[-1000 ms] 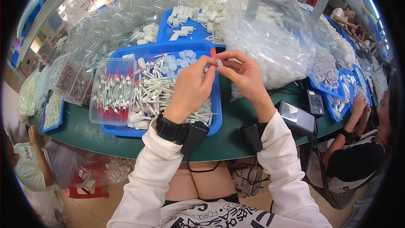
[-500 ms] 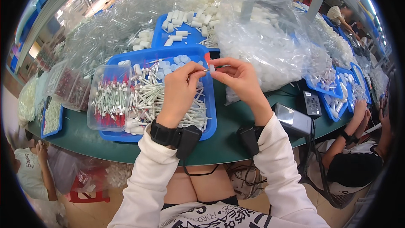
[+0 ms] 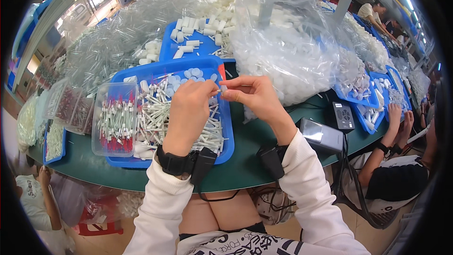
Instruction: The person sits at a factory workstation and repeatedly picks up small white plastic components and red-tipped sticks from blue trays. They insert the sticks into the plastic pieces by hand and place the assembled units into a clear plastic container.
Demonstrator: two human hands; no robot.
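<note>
Green counter (image 3: 245, 170) under us carries a blue tray (image 3: 226, 137) heaped with thin white sticks (image 3: 160, 118). Above its far right corner, our left hand (image 3: 188, 108) and right hand (image 3: 252, 95) both pinch one small white cap (image 3: 223, 88) between fingertips. We judge it light, stiff and easily dropped, best held by its sides.

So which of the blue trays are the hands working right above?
The big front blue tray full of loose white sticks, under both hands; the other blue trays sit farther back or off right.
</note>
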